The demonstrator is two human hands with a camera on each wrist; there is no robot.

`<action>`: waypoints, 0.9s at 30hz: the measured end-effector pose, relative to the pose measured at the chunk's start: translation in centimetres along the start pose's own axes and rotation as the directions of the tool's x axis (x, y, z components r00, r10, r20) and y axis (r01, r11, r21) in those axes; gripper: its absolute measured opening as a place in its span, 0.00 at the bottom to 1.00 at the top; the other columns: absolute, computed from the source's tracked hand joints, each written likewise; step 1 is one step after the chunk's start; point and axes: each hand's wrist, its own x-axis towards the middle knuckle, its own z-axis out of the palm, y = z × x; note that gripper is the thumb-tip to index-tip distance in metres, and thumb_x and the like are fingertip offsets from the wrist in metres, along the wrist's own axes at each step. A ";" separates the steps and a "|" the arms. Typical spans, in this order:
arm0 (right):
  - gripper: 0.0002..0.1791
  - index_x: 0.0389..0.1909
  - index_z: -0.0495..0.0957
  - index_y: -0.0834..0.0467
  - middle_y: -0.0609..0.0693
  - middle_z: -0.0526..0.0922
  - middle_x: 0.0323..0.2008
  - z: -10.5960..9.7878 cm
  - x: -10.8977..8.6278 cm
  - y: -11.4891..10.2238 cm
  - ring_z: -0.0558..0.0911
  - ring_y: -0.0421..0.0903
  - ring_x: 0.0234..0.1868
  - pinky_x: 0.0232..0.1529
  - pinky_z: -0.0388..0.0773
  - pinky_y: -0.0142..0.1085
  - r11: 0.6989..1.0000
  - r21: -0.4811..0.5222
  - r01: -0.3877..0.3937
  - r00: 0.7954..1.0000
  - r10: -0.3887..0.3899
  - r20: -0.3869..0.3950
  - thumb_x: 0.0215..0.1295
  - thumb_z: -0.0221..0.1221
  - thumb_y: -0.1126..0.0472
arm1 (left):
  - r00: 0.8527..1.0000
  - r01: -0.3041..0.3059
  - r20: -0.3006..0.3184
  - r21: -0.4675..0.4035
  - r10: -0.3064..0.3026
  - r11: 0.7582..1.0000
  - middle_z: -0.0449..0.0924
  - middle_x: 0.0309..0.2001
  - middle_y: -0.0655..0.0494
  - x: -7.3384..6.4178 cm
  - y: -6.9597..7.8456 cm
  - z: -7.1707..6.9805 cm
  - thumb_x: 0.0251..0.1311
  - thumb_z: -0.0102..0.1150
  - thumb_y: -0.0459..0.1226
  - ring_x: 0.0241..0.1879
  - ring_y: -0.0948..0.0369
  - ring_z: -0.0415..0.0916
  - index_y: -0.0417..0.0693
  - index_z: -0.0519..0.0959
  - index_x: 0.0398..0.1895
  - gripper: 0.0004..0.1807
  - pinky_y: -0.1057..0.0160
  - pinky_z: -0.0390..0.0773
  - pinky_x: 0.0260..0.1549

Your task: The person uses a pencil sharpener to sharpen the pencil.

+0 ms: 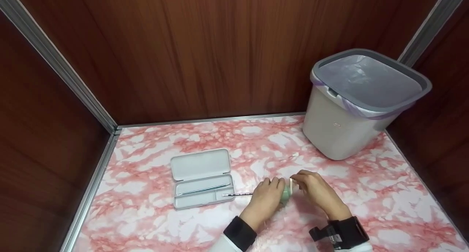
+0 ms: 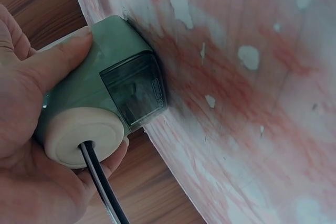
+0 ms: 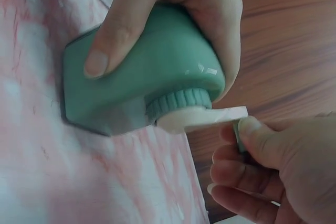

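A green crank pencil sharpener (image 2: 118,45) stands on the table, and my left hand (image 1: 266,196) grips its body from above. A dark pencil (image 2: 105,187) sits in the round cream port on its left side, its other end reaching the pencil case in the head view. The see-through shavings drawer (image 2: 137,90) faces the left wrist camera. On the opposite side is a white crank arm (image 3: 223,116). My right hand (image 1: 317,190) pinches the small green knob (image 3: 239,136) at its end between thumb and fingers. The pencil's tip is hidden inside the sharpener.
An open grey pencil case (image 1: 200,164) lies to the left, with a blue pencil (image 1: 207,189) in one compartment. At the back right stands a beige bin (image 1: 326,123) with a liner. Wood-grain panels (image 1: 205,54) border the pink marbled table (image 1: 146,222).
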 end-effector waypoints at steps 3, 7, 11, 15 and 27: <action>0.10 0.38 0.84 0.59 0.42 0.77 0.28 0.3 0.2 0.3 0.75 0.35 0.29 0.31 0.75 0.33 1.000 0.023 -0.018 1.000 0.018 0.014 0.61 0.60 0.75 | 1.000 0.010 0.007 -0.016 -0.010 1.000 0.76 0.45 0.56 -0.1 -0.1 0.0 0.44 0.74 0.54 0.40 0.57 0.74 0.47 0.73 0.57 0.39 0.64 0.76 0.38; 0.10 0.36 0.84 0.58 0.44 0.76 0.25 1.0 0.6 0.9 0.73 0.36 0.27 0.29 0.73 0.31 0.995 0.071 -0.065 0.997 0.062 0.046 0.63 0.59 0.74 | 1.000 0.017 0.018 -0.022 -0.016 1.000 0.76 0.46 0.55 -0.2 -0.1 0.0 0.45 0.73 0.55 0.41 0.57 0.74 0.46 0.72 0.58 0.39 0.63 0.76 0.38; 0.10 0.33 0.83 0.56 0.45 0.76 0.24 1.9 0.7 1.7 0.74 0.38 0.26 0.29 0.73 0.32 0.990 0.092 -0.106 0.992 0.099 0.077 0.63 0.58 0.74 | 1.000 0.022 -0.004 -0.009 -0.022 1.000 0.76 0.45 0.56 -0.1 0.1 0.1 0.44 0.74 0.55 0.40 0.57 0.74 0.47 0.73 0.57 0.39 0.64 0.76 0.36; 0.11 0.32 0.84 0.54 0.43 0.76 0.24 2.4 0.7 2.1 0.75 0.37 0.28 0.32 0.74 0.33 0.991 0.078 -0.108 0.991 0.102 0.086 0.63 0.59 0.73 | 0.999 0.041 -0.033 0.007 -0.041 0.999 0.76 0.44 0.56 0.1 0.2 0.1 0.42 0.74 0.53 0.39 0.57 0.74 0.47 0.74 0.56 0.37 0.64 0.76 0.35; 0.13 0.26 0.84 0.54 0.42 0.76 0.21 3.5 -0.5 1.9 0.76 0.37 0.25 0.27 0.75 0.35 0.998 0.013 -0.056 0.992 0.054 0.117 0.60 0.59 0.75 | 0.997 0.060 -0.055 0.022 -0.059 0.998 0.75 0.42 0.56 0.0 0.4 0.3 0.36 0.78 0.55 0.38 0.58 0.74 0.48 0.74 0.53 0.40 0.65 0.76 0.33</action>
